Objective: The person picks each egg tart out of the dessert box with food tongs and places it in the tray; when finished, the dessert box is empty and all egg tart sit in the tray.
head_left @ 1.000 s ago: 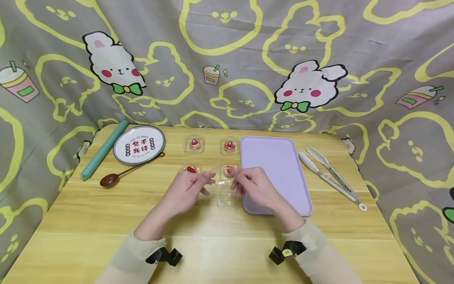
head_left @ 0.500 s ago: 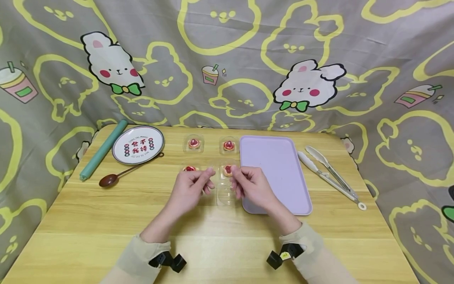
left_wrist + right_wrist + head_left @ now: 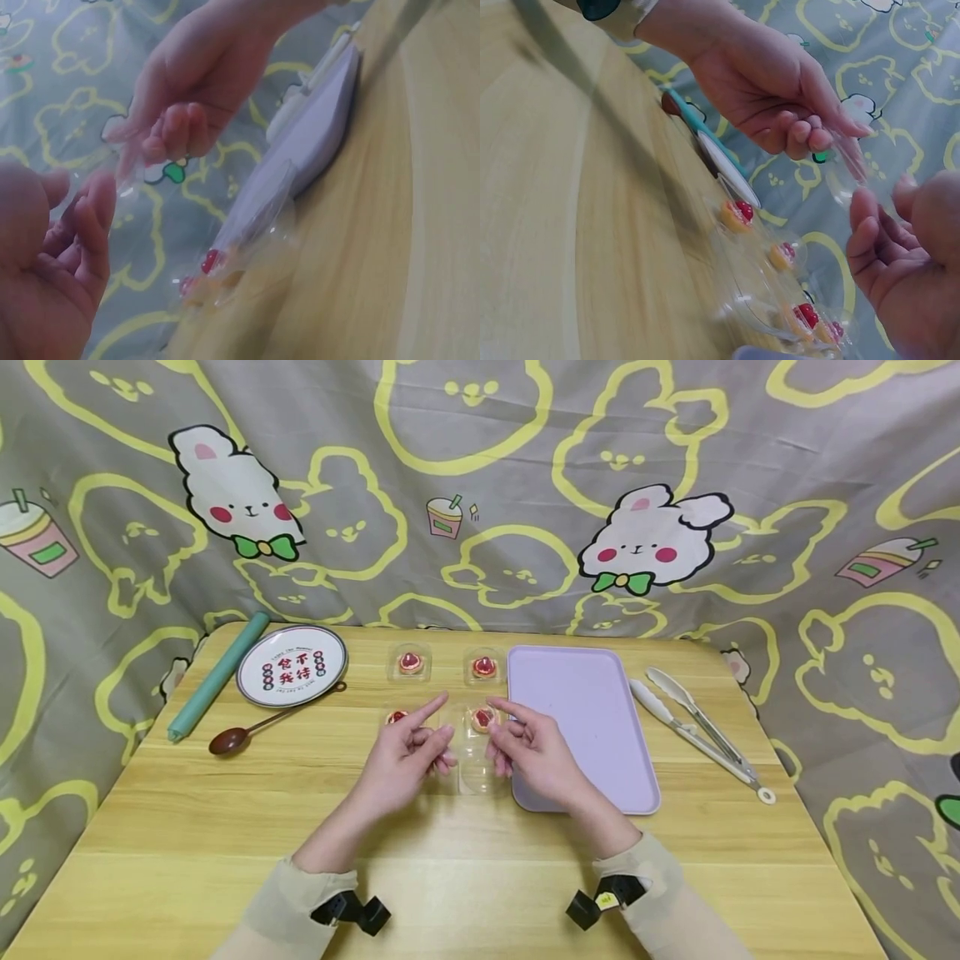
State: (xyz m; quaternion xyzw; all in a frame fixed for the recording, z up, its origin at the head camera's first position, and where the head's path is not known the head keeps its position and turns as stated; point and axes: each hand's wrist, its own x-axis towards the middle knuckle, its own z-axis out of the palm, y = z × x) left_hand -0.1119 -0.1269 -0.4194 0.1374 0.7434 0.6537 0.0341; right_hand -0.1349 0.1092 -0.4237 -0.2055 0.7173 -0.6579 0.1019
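Here, hands hold clear plastic near tarts in plastic containers.

You have bare tabletop nearest you and a narrow lane between the two rear tart boxes. Clear plastic bridges the gap between your left hand and right hand. Below them, the near right tart box and the tray's raised rim bar a low sweep rightward; leftward, you run free until the spoon and plate.
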